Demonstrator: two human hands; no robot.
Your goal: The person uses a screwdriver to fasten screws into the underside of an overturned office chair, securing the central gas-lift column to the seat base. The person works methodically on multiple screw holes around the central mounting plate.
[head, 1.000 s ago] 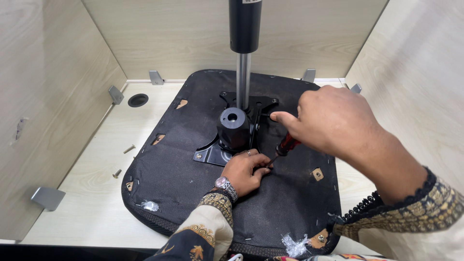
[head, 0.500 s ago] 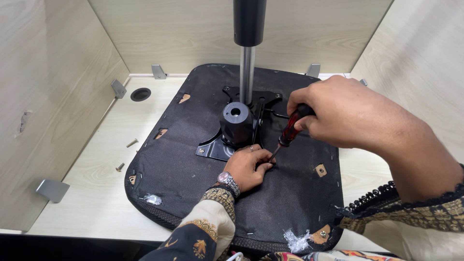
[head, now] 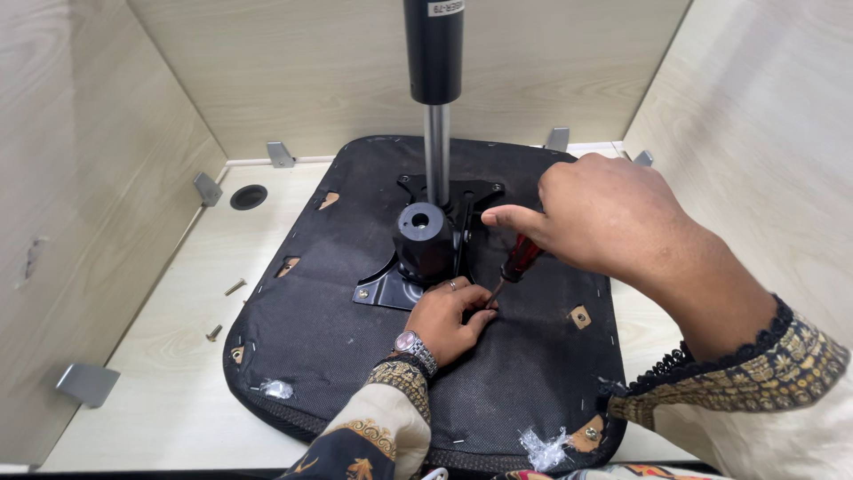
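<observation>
An upturned black chair seat [head: 338,329] lies on a light wooden surface. A black metal mounting plate [head: 386,286] with a round hub [head: 423,233] and an upright gas cylinder [head: 435,107] sits at its middle. My right hand [head: 604,218] grips a red-handled screwdriver [head: 518,260], its tip angled down at the plate's near right corner. My left hand [head: 449,318], with a ring and wristwatch, rests on the seat fabric, its fingertips at the screwdriver's tip.
Wooden walls enclose the surface on three sides, with grey metal brackets [head: 87,383] along their base. Two loose screws [head: 235,286] lie left of the seat. A round hole [head: 248,196] is at the back left.
My right hand has moved back and forth over the plate and now holds the screwdriver steeper, with its tip by my left fingers. The left hand stays put.
</observation>
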